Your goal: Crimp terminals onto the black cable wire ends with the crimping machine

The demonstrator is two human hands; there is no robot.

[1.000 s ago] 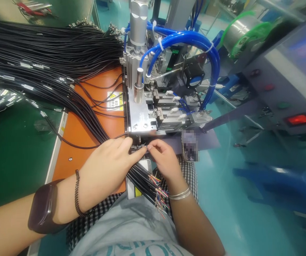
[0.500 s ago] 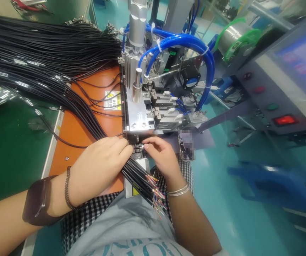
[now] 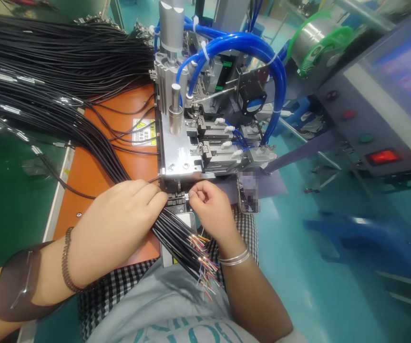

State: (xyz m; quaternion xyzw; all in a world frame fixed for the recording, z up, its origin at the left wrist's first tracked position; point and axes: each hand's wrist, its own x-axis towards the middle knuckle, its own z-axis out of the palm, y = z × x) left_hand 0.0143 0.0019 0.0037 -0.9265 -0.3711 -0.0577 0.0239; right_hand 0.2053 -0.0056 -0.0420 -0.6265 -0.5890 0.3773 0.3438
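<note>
Cables [image 3: 107, 153] in a black bundle cross the orange panel [image 3: 73, 178] from its far left corner toward its near right corner, passing under your left hand [image 3: 128, 221] and out over the near end of the right edge. Their stripped ends show coloured wires [image 3: 205, 262], which hang above your lap. Your left hand lies palm down over the bundle with the fingers curled together; their tips are hidden, so you cannot tell from here whether they are clamped on one cable. Your right hand [image 3: 212, 207] is just off the panel's right edge, beside a small dark fixture [image 3: 179, 208]. Its thumb and forefinger meet at the fixture's end, by a small bright tip, but whether they grip it is too small to tell. Just beyond your hands stands the machine [image 3: 180, 155], along the panel's right edge, with blue hoses [image 3: 280, 90] arching over it. A yellow-and-white label [image 3: 144, 132] sits near that edge. Another cable [image 3: 80, 194] crosses the left edge toward your left hand. Your phone [image 3: 248, 193] is right of your right hand.
</note>
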